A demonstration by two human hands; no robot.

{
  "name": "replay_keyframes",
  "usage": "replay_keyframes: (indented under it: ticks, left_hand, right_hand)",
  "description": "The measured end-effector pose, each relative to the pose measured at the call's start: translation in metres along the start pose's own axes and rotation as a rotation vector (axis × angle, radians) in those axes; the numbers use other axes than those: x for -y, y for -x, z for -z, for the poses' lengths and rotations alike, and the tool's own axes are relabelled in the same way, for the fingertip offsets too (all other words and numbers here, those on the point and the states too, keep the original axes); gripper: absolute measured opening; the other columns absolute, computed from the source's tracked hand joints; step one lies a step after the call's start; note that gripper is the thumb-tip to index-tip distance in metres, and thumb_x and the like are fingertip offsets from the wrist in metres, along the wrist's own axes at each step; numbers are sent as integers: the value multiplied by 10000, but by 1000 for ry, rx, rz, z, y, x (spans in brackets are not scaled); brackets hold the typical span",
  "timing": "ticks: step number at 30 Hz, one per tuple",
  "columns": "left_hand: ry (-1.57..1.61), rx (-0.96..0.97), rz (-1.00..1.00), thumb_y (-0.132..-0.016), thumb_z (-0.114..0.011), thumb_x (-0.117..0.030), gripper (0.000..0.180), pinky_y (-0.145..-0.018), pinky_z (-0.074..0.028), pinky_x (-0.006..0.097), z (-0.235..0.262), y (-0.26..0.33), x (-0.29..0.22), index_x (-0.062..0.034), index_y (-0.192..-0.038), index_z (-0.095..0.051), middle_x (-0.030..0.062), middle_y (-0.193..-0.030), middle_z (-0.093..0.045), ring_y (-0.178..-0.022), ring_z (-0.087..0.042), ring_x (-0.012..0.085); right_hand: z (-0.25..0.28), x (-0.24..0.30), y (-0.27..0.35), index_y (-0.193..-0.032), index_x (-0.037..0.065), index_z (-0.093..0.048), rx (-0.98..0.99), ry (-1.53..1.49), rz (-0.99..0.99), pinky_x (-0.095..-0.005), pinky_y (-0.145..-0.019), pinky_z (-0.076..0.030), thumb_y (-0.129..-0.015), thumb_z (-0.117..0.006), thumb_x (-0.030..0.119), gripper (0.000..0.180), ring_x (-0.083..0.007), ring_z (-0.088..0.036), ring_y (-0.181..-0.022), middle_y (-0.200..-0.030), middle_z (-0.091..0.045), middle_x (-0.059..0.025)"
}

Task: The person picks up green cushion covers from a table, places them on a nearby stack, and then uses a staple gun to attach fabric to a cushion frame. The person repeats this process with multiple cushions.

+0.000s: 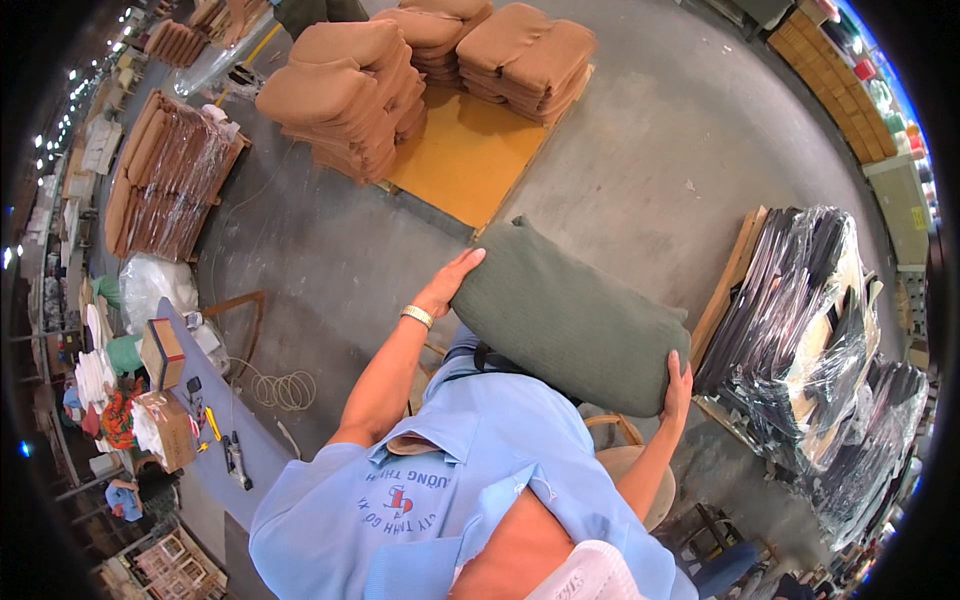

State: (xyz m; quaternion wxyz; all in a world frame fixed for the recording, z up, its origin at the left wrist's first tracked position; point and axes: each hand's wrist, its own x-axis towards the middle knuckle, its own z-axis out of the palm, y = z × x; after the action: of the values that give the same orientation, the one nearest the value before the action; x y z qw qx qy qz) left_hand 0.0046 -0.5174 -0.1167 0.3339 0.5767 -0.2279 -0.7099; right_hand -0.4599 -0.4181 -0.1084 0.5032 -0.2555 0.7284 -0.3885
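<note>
Green rectangular fabric cushion point(570, 320) is gripped at opposite ends, left hand point(452, 282) flat on one, right hand point(677, 390) cupping the other, keeping it level above the concrete floor point(620, 160).

— Any boxes in view?
— Two small cardboard boxes point(165, 390) at about eight o'clock, brown, on a grey table point(215, 460), one behind the other.
— Wrapped goods?
— A clear-film bundle point(165, 180) of brown cushions at ten o'clock, and dark pieces in shiny plastic wrap point(815, 330) at three to four o'clock.
— Labels?
— A yellow rectangular sign point(919, 218) at two o'clock, on a pale cabinet; too small to make out more.
</note>
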Motion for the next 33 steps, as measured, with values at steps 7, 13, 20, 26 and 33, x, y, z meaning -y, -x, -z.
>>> replay_keyframes:
  ticks: [7, 13, 20, 26, 33]
  left_hand:
    - [65, -32, 206, -960, -580, -591, 845, -1121, -393, 398, 66, -31, -48, 31, -1503, -394, 186, -1529, -442, -1371, -466, 282]
    - [-6, -49, 356, -954, -581, -606, 853, -1127, -386, 415, 133, -90, -120, 23, -1502, -401, 163, -1518, -466, -1378, -459, 267]
    - [83, -141, 214, -938, -663, -520, 845, -1118, -376, 362, 257, -272, -141, 58, -1495, -398, 162, -1461, -526, -1351, -489, 240]
    - [222, -276, 46, -920, -718, -452, 772, -1109, -391, 371, 337, -452, -164, 62, -1440, -469, 133, -1438, -539, -1286, -525, 233]
    - [264, -229, -49, -920, -710, -478, 756, -1147, -365, 423, 402, -710, -115, 1, -1452, -466, 102, -1480, -506, -1343, -476, 262]
  right_hand:
    - [-98, 61, -57, -1274, -50, -570, 39, 82, -53, -331, -896, -512, -937, -697, 432, 602, -210, -642, -1029, -1194, -655, -151]
    - [-202, 104, -114, -1275, -67, -557, 33, 120, -101, -333, -842, -531, -925, -714, 430, 628, -207, -654, -988, -1139, -674, -148]
    - [-363, 90, -171, -1336, -64, -509, -98, 55, -195, -345, -914, -512, -910, -746, 396, 670, -214, -639, -1037, -1203, -655, -158]
    - [-510, 40, -322, -1248, -49, -559, -142, 45, -87, -354, -886, -523, -894, -770, 352, 575, -211, -637, -1012, -1162, -661, -151]
    - [-624, -74, -598, -1214, -53, -588, -37, -88, 47, -341, -844, -537, -862, -795, 357, 579, -217, -647, -968, -1099, -677, -157]
